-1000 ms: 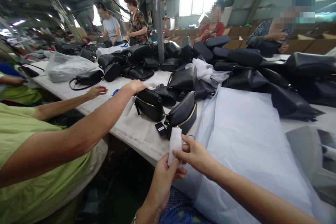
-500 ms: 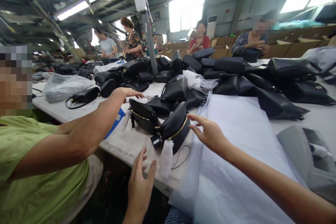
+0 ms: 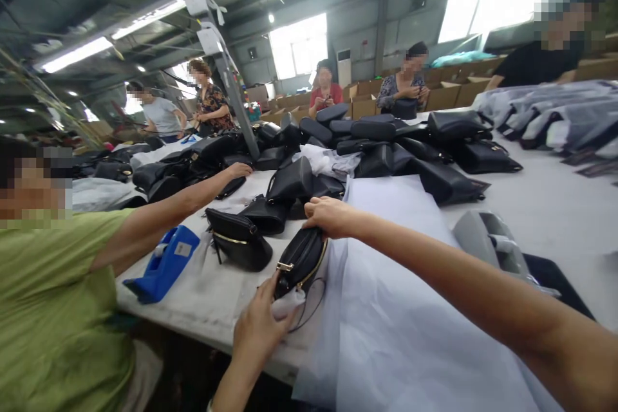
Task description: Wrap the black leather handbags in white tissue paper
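A small black handbag with a gold zipper stands tilted near the table's front edge. My right hand grips its far top end, fingers closed over it. At the near end, my left hand wraps round the bag's lower corner, beside a white wrapped piece that hangs from the zipper. A thin dark cord loops on the table to the right. Just left stands a second black handbag with a gold zipper, touched by neither hand.
A co-worker in a green shirt reaches over the table from the left. Blue and grey tape dispensers stand on either side. White sheets lie at right. Black bags heap up behind, round a metal post.
Both my hands have closed on the near handbag, which is now turned and tipped. The co-worker's arm has reached farther across the table. My view has swung to the right.
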Motion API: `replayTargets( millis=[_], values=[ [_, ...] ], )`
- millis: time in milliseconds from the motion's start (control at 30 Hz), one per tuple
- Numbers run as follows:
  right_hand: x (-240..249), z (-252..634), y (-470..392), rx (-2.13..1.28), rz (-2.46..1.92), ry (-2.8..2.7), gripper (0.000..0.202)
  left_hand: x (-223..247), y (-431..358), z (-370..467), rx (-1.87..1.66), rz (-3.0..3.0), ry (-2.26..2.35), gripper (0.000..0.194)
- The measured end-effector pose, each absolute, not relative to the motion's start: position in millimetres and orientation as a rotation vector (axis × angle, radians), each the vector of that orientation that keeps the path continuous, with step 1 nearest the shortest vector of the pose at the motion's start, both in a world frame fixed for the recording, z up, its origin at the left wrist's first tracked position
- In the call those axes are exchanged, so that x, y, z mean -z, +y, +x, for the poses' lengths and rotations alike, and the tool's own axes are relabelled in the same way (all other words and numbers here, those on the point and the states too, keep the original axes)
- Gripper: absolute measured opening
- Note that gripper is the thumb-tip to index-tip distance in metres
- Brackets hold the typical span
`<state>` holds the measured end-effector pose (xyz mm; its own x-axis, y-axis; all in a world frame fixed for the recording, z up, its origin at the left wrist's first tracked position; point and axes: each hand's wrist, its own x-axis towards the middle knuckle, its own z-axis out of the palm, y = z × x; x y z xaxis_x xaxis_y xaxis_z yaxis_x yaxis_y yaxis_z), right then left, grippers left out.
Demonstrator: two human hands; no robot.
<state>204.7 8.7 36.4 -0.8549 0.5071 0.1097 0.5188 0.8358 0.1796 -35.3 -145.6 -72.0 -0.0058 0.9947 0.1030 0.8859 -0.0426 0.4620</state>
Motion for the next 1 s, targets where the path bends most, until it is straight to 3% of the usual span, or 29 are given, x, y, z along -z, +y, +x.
replayTargets(
  millis=[133,267,367,533,833,1000],
  values=[
    [-24,227,0,0.205,-0.776,-2.948,0.041,49,-144,-38,-0.34,2.168,2.069,0.059],
    [-26,266,-44,0.32,-0.992,-2.65,0.039,26,-137,-39,-0.484,2.252,1.967,0.066],
    [-32,304,-94,0.479,-1.165,-2.39,0.043,9,-125,-34,-0.615,2.317,1.67,0.077],
    [-9,349,-162,0.685,-1.364,-2.176,0.048,-13,-90,1,-0.465,2.537,1.202,0.061],
    [99,350,-215,0.654,-1.487,-2.14,0.05,2,-78,62,0.011,2.638,1.107,0.065],
    [112,352,-217,0.668,-1.497,-2.099,0.048,17,-92,76,-0.343,2.53,1.036,0.048]
  ],
)
